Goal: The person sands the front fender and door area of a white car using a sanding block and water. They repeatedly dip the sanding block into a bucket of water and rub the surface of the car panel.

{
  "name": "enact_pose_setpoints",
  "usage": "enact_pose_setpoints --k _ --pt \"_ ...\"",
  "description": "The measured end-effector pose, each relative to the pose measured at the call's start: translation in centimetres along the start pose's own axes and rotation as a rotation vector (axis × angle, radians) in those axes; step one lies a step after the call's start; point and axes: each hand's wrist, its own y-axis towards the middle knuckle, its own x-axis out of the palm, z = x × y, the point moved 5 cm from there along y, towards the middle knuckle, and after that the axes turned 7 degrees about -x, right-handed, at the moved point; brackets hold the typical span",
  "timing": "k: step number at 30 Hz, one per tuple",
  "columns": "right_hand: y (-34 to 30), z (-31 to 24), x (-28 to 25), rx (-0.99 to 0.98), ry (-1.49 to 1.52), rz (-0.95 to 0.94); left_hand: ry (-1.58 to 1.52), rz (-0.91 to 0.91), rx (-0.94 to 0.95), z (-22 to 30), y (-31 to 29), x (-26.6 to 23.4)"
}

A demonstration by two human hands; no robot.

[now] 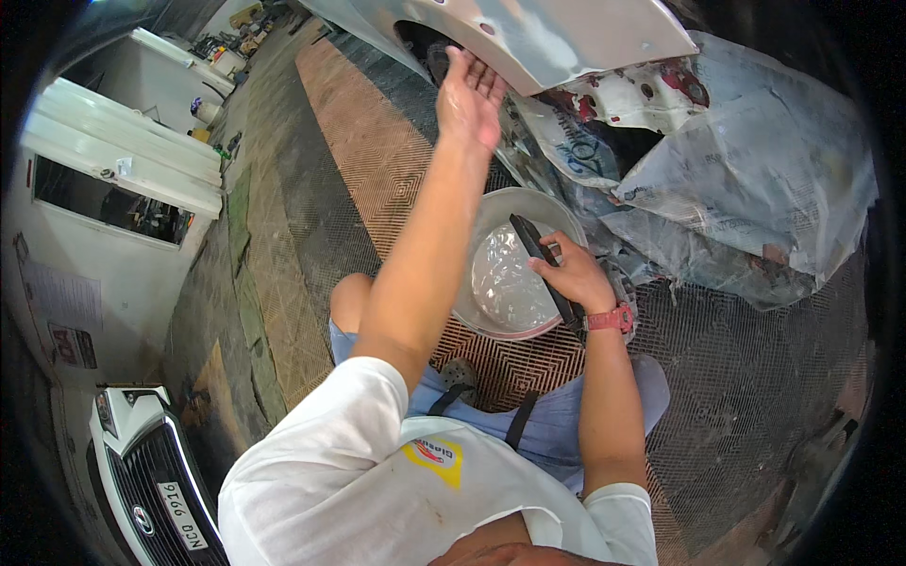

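Note:
My left hand reaches forward with its palm turned up and wet-looking, fingers stretched out. Its fingertips are at the lower edge of a grey and white car body panel, beside the dark wheel opening; I cannot tell whether they touch it. In my right hand is a long black sanding block, held tilted over a round whitish bucket. Clear water with bright reflections lies in the bucket. The block's underside is hidden.
Plastic masking sheet drapes the car's front at right, near exposed red-and-white metal. Patterned floor tiles run beneath. A white car stands at lower left, and a white wall with a window is at left.

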Motion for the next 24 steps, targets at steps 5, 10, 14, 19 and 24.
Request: enact_pose_setpoints --k 5,10,14,19,24 --pt "0.1 0.3 0.1 -0.025 0.013 0.012 -0.141 0.010 -0.105 0.1 2.4 0.2" --pt "0.1 0.3 0.0 -0.041 -0.009 0.039 -0.139 -0.006 -0.163 -2.2 0.3 0.3" --pt "0.1 0.2 0.0 -0.027 -0.001 0.031 -0.066 -0.045 -0.184 -3.6 -1.9 0.6" --pt "0.0 -0.5 -0.1 -0.013 -0.027 0.022 -0.047 -0.046 -0.196 -5.4 -3.4 0.8" --pt "0.2 -0.7 0.0 0.003 -0.061 0.016 -0.070 -0.048 -0.205 -6.2 -4.4 1.0"
